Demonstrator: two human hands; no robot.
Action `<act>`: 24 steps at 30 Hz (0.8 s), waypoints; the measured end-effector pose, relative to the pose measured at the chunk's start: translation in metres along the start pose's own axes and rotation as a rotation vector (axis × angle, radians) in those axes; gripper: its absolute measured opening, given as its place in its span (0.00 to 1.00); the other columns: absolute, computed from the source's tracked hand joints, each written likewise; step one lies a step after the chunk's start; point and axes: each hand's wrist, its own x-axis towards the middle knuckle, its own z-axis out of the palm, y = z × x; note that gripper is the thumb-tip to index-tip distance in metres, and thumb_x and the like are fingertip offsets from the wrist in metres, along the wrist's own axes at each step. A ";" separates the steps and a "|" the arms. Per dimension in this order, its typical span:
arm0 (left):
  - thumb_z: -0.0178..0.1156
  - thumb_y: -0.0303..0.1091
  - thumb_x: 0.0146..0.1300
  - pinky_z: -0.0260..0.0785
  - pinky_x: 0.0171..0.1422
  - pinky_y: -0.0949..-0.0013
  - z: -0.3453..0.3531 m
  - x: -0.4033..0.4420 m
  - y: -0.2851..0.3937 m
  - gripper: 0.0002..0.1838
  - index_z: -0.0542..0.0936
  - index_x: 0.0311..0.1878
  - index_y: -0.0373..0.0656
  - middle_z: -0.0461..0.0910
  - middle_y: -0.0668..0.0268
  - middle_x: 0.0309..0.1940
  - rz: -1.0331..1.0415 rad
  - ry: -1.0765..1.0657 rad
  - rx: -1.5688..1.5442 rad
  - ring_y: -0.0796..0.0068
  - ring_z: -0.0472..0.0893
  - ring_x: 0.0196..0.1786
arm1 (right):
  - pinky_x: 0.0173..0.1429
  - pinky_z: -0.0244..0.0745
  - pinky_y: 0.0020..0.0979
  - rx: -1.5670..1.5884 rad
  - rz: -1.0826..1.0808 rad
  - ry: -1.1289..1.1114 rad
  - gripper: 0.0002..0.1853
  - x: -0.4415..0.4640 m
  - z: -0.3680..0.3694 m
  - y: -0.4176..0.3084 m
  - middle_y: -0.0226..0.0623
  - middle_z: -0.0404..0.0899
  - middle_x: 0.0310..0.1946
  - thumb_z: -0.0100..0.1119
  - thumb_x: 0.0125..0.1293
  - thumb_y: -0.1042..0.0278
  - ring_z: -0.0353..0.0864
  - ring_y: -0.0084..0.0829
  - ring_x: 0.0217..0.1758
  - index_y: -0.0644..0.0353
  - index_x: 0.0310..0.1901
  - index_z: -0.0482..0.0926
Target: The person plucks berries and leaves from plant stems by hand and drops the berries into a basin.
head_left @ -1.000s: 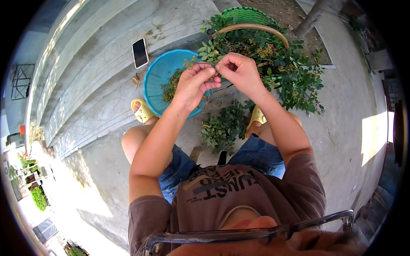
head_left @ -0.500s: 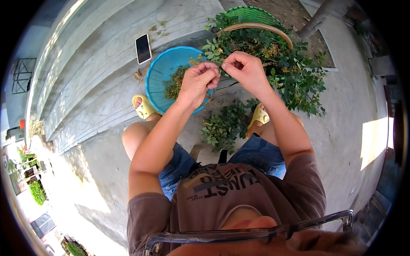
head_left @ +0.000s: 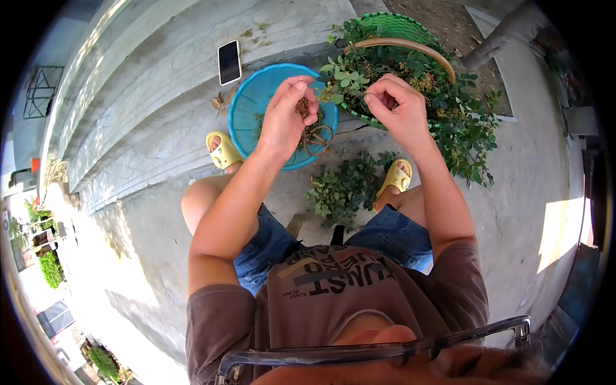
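My left hand (head_left: 290, 115) is above a blue plastic basin (head_left: 247, 122), fingers curled around a small brownish berry cluster (head_left: 303, 107), partly hidden by them. To its right, my right hand (head_left: 401, 110) pinches the thin stem of a leafy sprig (head_left: 346, 80) at the near edge of a green woven basket (head_left: 401, 27). Leafy branches with berry clusters (head_left: 423, 82) fill the basket and spill over its right side. Picked greenish berries (head_left: 311, 120) lie in the basin, along with scissors (head_left: 319, 142) with brown looped handles. The hands are apart.
A phone (head_left: 229, 63) lies on the concrete step left of the basin, with dry leaf bits (head_left: 221, 101) nearby. Leafy cuttings (head_left: 343, 189) lie on the ground between my feet in yellow clogs (head_left: 224, 151). A tree trunk (head_left: 504, 35) stands behind the basket.
The hands were close together at a stem; now they have separated. The left has turned with a berry cluster in its fingers, and the right has moved right with the sprig.
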 end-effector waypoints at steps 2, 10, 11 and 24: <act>0.58 0.35 0.65 0.62 0.36 0.74 0.005 -0.002 0.002 0.17 0.71 0.54 0.40 0.72 0.71 0.36 0.037 -0.038 0.087 0.78 0.69 0.34 | 0.26 0.63 0.18 -0.010 -0.004 -0.012 0.03 0.001 0.001 -0.002 0.25 0.71 0.24 0.62 0.55 0.78 0.66 0.14 0.23 0.64 0.28 0.77; 0.63 0.27 0.60 0.62 0.36 0.81 -0.001 -0.002 0.000 0.07 0.78 0.41 0.39 0.73 0.76 0.30 0.117 -0.053 0.549 0.88 0.69 0.32 | 0.29 0.61 0.20 -0.013 0.009 -0.060 0.02 0.002 0.002 -0.003 0.25 0.70 0.25 0.60 0.55 0.78 0.66 0.15 0.26 0.64 0.29 0.76; 0.62 0.26 0.60 0.62 0.35 0.82 -0.002 -0.002 0.001 0.06 0.78 0.40 0.39 0.74 0.76 0.29 0.096 -0.061 0.536 0.88 0.69 0.31 | 0.29 0.61 0.20 -0.014 0.010 -0.060 0.02 0.002 0.001 -0.002 0.25 0.70 0.25 0.60 0.55 0.78 0.66 0.15 0.26 0.64 0.29 0.76; 0.63 0.26 0.58 0.65 0.38 0.82 -0.007 0.001 -0.013 0.05 0.78 0.36 0.38 0.76 0.75 0.29 0.154 -0.101 0.834 0.88 0.72 0.32 | 0.28 0.63 0.19 0.074 0.089 -0.069 0.04 0.000 0.000 0.003 0.24 0.73 0.24 0.61 0.56 0.74 0.66 0.13 0.24 0.64 0.28 0.77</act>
